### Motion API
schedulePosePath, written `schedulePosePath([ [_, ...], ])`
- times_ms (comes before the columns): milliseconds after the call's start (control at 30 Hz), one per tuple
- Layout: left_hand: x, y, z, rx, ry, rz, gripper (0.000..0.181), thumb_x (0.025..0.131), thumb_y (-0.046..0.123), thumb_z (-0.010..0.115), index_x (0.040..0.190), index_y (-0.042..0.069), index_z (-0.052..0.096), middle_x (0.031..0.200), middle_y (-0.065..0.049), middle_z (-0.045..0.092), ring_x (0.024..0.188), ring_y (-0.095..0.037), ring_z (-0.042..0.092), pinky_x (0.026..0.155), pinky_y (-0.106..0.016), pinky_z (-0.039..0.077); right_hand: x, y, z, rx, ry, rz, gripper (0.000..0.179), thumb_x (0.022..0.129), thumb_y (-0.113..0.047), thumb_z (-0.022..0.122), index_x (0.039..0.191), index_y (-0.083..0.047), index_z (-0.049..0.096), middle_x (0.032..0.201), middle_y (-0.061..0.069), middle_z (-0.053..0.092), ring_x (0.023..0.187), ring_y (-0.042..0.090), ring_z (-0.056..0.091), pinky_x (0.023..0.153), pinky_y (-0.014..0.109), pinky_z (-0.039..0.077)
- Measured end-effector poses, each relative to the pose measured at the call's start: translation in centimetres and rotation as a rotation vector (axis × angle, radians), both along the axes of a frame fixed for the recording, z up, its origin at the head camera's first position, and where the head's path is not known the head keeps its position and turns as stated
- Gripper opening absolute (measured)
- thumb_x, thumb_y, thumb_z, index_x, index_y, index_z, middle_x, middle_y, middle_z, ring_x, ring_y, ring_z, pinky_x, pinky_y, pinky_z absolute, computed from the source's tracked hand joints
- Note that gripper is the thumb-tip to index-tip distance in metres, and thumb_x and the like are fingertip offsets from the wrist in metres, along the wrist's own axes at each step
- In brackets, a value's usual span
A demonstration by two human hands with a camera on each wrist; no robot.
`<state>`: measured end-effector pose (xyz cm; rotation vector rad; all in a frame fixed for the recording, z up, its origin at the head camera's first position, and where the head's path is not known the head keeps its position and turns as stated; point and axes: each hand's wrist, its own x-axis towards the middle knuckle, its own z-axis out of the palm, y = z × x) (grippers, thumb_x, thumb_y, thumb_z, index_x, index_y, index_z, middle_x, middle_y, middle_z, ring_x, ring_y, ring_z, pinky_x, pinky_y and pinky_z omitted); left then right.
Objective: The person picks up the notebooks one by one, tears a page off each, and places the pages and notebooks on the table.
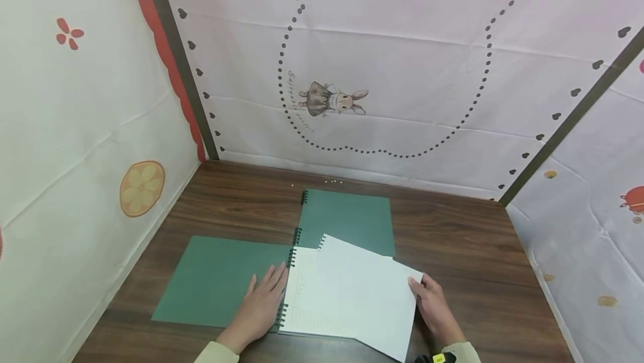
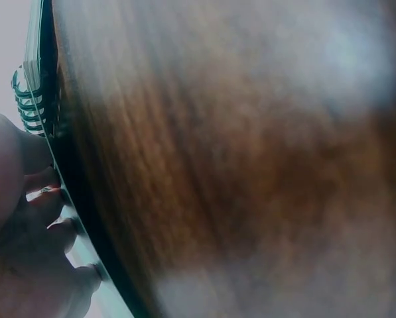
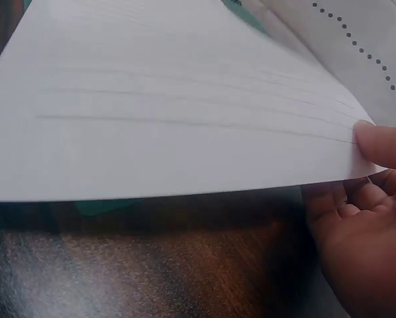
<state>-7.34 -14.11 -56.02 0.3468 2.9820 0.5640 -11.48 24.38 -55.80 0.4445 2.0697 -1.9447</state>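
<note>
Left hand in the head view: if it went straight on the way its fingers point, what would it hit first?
Probably the black spiral binding of the open notebook, just ahead of the left hand; contact there is hard to judge.

The white sheet (image 1: 367, 293) is smooth, matt, ruled paper. The green covers (image 1: 216, 279) look smooth and matt. The counter (image 1: 483, 257) shows wood grain with a glossy sheen; the wall covering (image 1: 402, 89) looks like creased, matt cloth.

You have two notebooks: the near notebook (image 1: 226, 273) and the far notebook (image 1: 347, 217). Your left hand (image 1: 260, 308) and right hand (image 1: 434, 305) make two; loose sheets (image 1: 374, 298), one.
</note>
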Motion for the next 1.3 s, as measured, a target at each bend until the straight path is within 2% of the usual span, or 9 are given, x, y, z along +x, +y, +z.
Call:
schedulePosePath([
  [167, 0.1, 0.0, 0.0, -0.002, 0.014, 0.005, 0.048, 0.101, 0.018, 0.049, 0.146, 0.005, 0.041, 0.157, -0.01, 0.033, 0.145, -0.034, 0.03, 0.112, -0.067, 0.022, -0.2, -0.1, -0.4, 0.037, -0.004, -0.008, 0.035, 0.1, -0.016, 0.052, 0.128, 0.006, 0.051, 0.097, 0.0, 0.061, 0.088, 0.01, 0.057, 0.078, 0.024, 0.051],
  [433, 0.0, -0.1, -0.2, -0.02, 0.033, 0.025, 0.048, 0.099, 0.02, 0.052, 0.145, 0.008, 0.043, 0.156, -0.008, 0.036, 0.145, -0.032, 0.032, 0.113, -0.065, 0.024, -0.3, -0.4, -0.3, 0.084, -0.02, -0.01, 0.045, 0.1, -0.024, 0.053, 0.136, 0.002, 0.049, 0.109, 0.005, 0.065, 0.093, 0.011, 0.059, 0.08, 0.024, 0.051],
  [567, -0.1, -0.1, -0.3, -0.025, 0.033, 0.037, 0.048, 0.1, 0.022, 0.05, 0.146, 0.009, 0.043, 0.156, -0.007, 0.036, 0.145, -0.031, 0.032, 0.114, -0.064, 0.023, -0.1, -0.9, -0.3, 0.163, 0.029, 0.017, 0.051, 0.093, -0.02, 0.064, 0.137, 0.0, 0.05, 0.116, 0.016, 0.066, 0.092, 0.014, 0.063, 0.075, 0.025, 0.053],
  [633, -0.1, -0.1, -0.3, -0.024, 0.033, 0.04, 0.048, 0.1, 0.022, 0.049, 0.146, 0.009, 0.043, 0.156, -0.007, 0.036, 0.145, -0.031, 0.031, 0.114, -0.064, 0.022, 0.1, -1.0, -0.4, 0.222, 0.063, 0.034, 0.053, 0.09, -0.015, 0.068, 0.137, -0.001, 0.05, 0.122, 0.02, 0.064, 0.096, 0.018, 0.065, 0.076, 0.026, 0.055],
  [833, 0.0, 0.2, -0.2, -0.015, 0.034, 0.053, 0.047, 0.101, 0.022, 0.049, 0.146, 0.01, 0.043, 0.156, -0.008, 0.036, 0.145, -0.031, 0.032, 0.114, -0.065, 0.021, 0.4, -1.0, -0.7, 0.343, 0.108, 0.061, 0.048, 0.09, -0.006, 0.065, 0.136, -0.001, 0.052, 0.131, 0.021, 0.06, 0.111, 0.026, 0.062, 0.084, 0.033, 0.056],
  [933, 0.0, 0.3, -0.1, -0.015, 0.03, 0.058, 0.048, 0.101, 0.023, 0.048, 0.146, 0.01, 0.042, 0.156, -0.008, 0.036, 0.146, -0.031, 0.031, 0.115, -0.065, 0.02, 0.4, -1.0, -0.7, 0.346, 0.113, 0.056, 0.047, 0.09, -0.006, 0.065, 0.135, 0.0, 0.053, 0.131, 0.023, 0.06, 0.112, 0.028, 0.062, 0.085, 0.034, 0.055],
  [1100, 0.0, 0.3, -0.1, -0.017, 0.034, 0.057, 0.047, 0.101, 0.023, 0.047, 0.146, 0.009, 0.042, 0.156, -0.008, 0.036, 0.145, -0.03, 0.031, 0.115, -0.065, 0.02, 0.4, -0.9, -0.2, 0.29, 0.099, 0.039, 0.048, 0.092, -0.008, 0.063, 0.138, 0.0, 0.05, 0.135, 0.023, 0.057, 0.115, 0.027, 0.059, 0.088, 0.034, 0.054],
  [1300, -0.1, 0.1, 0.1, 0.027, 0.066, 0.075, 0.041, 0.102, 0.021, 0.046, 0.14, 0.006, 0.05, 0.153, -0.012, 0.04, 0.144, -0.032, 0.034, 0.114, -0.064, 0.022, 0.3, -1.1, 0.3, 0.195, 0.065, 0.018, 0.049, 0.094, -0.009, 0.062, 0.14, -0.001, 0.047, 0.135, 0.024, 0.055, 0.109, 0.021, 0.061, 0.082, 0.026, 0.055],
])
